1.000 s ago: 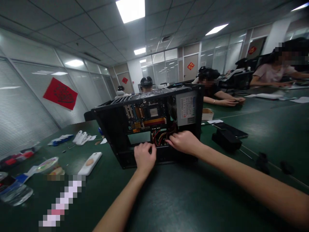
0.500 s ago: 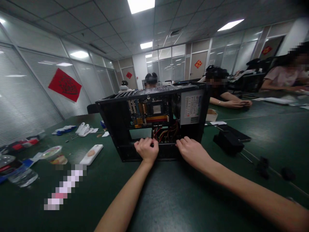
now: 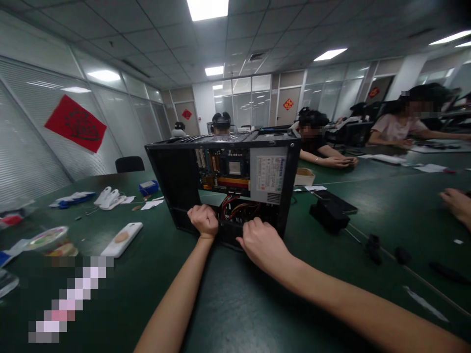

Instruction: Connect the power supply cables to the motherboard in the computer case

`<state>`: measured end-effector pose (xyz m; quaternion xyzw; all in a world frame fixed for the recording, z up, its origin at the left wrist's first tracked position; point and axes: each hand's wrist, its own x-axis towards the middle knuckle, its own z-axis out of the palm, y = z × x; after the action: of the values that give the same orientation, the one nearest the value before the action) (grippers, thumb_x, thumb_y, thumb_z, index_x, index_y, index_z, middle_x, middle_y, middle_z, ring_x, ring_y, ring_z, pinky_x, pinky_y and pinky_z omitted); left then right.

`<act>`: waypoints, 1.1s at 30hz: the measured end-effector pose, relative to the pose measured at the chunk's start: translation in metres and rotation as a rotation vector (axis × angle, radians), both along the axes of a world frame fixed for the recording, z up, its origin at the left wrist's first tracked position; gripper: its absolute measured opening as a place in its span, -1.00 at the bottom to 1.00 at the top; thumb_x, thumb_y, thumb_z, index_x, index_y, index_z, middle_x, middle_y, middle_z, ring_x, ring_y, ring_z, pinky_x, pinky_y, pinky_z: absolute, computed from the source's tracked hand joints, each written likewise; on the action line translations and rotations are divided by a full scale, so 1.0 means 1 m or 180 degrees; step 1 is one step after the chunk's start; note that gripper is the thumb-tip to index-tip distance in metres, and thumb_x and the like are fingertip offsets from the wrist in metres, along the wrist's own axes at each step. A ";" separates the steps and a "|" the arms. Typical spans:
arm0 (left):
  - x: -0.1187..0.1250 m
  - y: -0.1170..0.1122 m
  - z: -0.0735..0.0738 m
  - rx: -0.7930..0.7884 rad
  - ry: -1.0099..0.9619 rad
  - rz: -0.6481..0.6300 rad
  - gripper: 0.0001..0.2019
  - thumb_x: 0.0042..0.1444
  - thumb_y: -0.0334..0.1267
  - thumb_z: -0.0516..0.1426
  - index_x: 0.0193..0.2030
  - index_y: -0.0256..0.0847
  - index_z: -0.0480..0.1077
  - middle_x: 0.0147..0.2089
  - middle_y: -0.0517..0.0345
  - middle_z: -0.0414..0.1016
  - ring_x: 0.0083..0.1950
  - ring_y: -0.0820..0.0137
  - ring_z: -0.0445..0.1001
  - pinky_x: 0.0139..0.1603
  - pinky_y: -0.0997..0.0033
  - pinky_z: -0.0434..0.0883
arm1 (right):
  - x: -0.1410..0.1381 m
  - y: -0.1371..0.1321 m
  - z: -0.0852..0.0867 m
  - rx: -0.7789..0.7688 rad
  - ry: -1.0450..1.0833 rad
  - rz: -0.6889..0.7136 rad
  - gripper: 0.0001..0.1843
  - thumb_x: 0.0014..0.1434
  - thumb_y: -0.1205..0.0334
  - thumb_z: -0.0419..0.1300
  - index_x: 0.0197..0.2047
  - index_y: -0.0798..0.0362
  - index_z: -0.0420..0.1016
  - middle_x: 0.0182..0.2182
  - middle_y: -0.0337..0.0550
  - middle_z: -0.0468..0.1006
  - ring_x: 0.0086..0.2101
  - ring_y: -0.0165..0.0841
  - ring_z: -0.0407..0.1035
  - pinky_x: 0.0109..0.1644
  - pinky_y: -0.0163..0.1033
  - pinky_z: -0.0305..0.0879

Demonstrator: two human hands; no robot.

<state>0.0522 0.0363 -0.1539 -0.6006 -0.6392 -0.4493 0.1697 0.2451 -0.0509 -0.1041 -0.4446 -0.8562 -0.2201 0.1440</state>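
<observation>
An open black computer case [image 3: 172, 171] lies on its side on the green table [image 3: 239, 304], showing a motherboard [image 3: 221, 169], a grey power supply [image 3: 270, 172] and a bundle of red and yellow cables [image 3: 235, 208]. My left hand [image 3: 203, 220] is curled in a fist on the case's lower front edge. My right hand [image 3: 262, 245] grips the same edge a little further right, fingers bent over it.
A white phone case [image 3: 122, 239] lies to the left, with white parts [image 3: 108, 196], a blue box [image 3: 148, 187] and food tubs [image 3: 46, 238] beyond. A black box [image 3: 328, 215] and small black parts [image 3: 373, 242] sit to the right. Several people sit at the far side; another person's hand [image 3: 456, 203] shows at right.
My right hand came out of the cables and took hold of the case's lower edge. The case has swung round on the table and sits closer to me.
</observation>
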 end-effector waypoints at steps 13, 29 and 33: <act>-0.047 0.024 0.013 -0.0109 -0.0152 -0.1256 -0.53 0.22 -0.28 -0.19 -0.46 -0.14 0.51 -0.18 0.05 0.61 -0.03 0.29 0.46 0.20 0.23 0.19 | -0.070 -0.028 -0.003 0.0531 -0.0818 -0.0076 -0.69 0.13 0.50 0.03 -0.18 0.41 0.56 -0.37 0.28 0.54 -0.43 -0.18 0.37 -0.50 -0.16 0.29; -0.009 0.011 0.058 -0.1272 -0.0128 -0.0822 -0.68 0.29 -0.19 -0.02 -0.03 -0.03 0.55 -0.04 0.14 0.62 0.03 0.19 0.52 0.16 0.22 0.22 | 0.009 0.018 0.054 0.2127 -0.1279 0.3371 -0.56 0.39 0.19 -0.06 -0.49 0.02 0.44 -0.58 -0.27 0.46 -0.52 -0.39 0.33 -0.11 -0.24 0.29; -0.030 0.020 0.062 -0.1393 -0.0375 -0.0832 -0.69 0.27 -0.12 0.03 -0.01 -0.08 0.55 -0.05 0.07 0.61 0.02 0.16 0.51 0.01 0.28 0.31 | -0.030 0.019 0.042 0.2385 -0.0717 0.3338 -0.51 0.38 0.17 -0.05 -0.56 0.05 0.40 -0.65 -0.25 0.39 -0.56 -0.36 0.30 -0.17 -0.17 0.28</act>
<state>0.0223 0.0564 -0.0917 -0.6733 -0.6470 -0.3526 -0.0612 0.2153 -0.0317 -0.0616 0.1380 -0.8347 -0.4494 0.2868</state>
